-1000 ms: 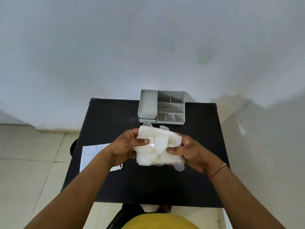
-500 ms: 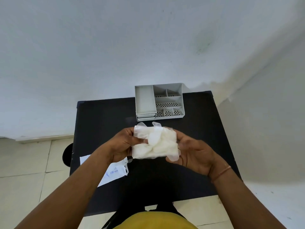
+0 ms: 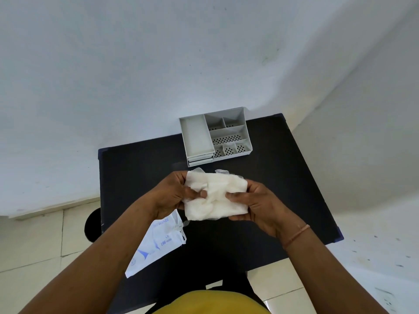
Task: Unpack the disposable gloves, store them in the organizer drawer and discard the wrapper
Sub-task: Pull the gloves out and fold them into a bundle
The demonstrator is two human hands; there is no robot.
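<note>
A folded wad of translucent white disposable gloves is held above the middle of the black table. My left hand grips its left side with the thumb pressed on top. My right hand grips its right side. The empty white wrapper with blue print lies flat on the table's left edge, partly under my left forearm. The grey organizer stands at the table's far edge; its two small drawers at the front left look closed.
A white wall rises right behind the table. Tiled floor lies to the left and right. A dark round object sits on the floor by the table's left side. My yellow shirt shows at the bottom.
The view has tilted and shifted left, so the table now looks rotated. Both hands have pressed the glove wad into a flatter, more compact fold. More of the wrapper shows.
</note>
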